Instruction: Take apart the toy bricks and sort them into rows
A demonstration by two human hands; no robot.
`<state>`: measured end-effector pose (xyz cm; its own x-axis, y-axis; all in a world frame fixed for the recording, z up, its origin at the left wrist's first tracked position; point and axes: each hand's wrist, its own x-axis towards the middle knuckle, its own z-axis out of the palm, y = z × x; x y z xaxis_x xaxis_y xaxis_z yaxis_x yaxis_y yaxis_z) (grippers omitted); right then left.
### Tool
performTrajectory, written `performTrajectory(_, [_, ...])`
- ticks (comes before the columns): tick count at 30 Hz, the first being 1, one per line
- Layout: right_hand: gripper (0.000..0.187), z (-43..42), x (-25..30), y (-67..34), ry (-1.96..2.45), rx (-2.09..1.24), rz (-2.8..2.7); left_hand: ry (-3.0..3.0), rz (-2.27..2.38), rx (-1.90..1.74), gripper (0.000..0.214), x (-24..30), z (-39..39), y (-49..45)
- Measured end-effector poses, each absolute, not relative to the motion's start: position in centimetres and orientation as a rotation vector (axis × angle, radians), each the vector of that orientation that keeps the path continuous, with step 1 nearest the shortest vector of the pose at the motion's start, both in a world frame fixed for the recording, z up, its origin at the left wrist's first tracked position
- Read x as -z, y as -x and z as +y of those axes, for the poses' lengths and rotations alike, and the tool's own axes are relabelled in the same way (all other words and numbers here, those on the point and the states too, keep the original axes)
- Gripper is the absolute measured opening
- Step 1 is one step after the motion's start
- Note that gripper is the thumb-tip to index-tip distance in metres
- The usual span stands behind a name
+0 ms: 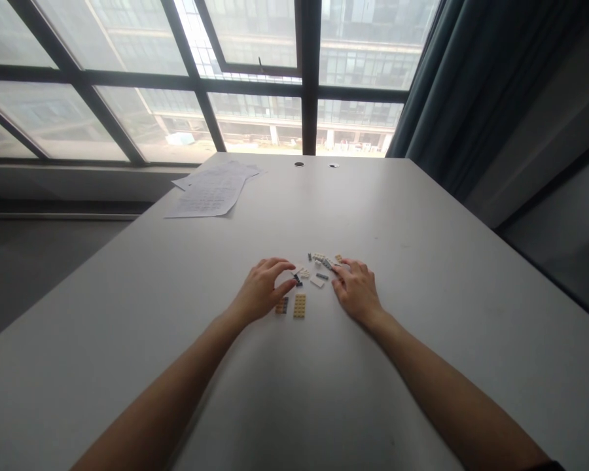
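Several small toy building bricks lie in a loose pile on the white table. My left hand (pixel 264 288) is at the pile's left side, thumb and index finger apart. A white piece (pixel 298 269) and a dark piece (pixel 298 281) lie by its fingertips. Under its thumb sits a tan and grey plate (pixel 282 305), partly covered. A tan studded plate (pixel 299 306) lies flat beside that one. My right hand (pixel 357 288) rests at the pile's right, fingers bent and apart, touching the edge of the grey and white bricks (pixel 326 263). A white flat tile (pixel 317 282) lies between the hands.
The white table (pixel 294 392) stretches toward the windows. Printed sheets of paper (pixel 211 193) lie at its far left. Two round fittings (pixel 299 164) are near the far edge. A dark curtain (pixel 442 98) hangs at the right.
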<state>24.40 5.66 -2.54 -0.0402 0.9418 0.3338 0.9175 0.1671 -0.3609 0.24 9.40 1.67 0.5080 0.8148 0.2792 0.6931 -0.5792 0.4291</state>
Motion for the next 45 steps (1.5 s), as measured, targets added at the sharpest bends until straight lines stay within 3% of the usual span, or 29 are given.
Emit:
performTrajectory(9, [0.028,5.8,2.6,-24.3,1.739,-0.097,-1.88,-2.716,1.318,-0.442,0.032,-0.3,14.5,-5.9])
performTrajectory(19, [0.028,5.9,2.6,-24.1,1.725,-0.119,-1.863,-2.703,1.442,-0.495,0.024,0.3,15.2,-5.1])
performTrajectory(33, [0.026,6.0,2.5,-24.1,1.716,-0.181,-1.816,-2.779,1.386,-0.255,0.023,-0.9,15.9,-7.0])
performTrajectory(45, [0.025,6.2,2.6,-24.2,1.715,-0.194,-1.798,-2.572,1.497,-0.461,0.022,-2.3,15.2,-5.7])
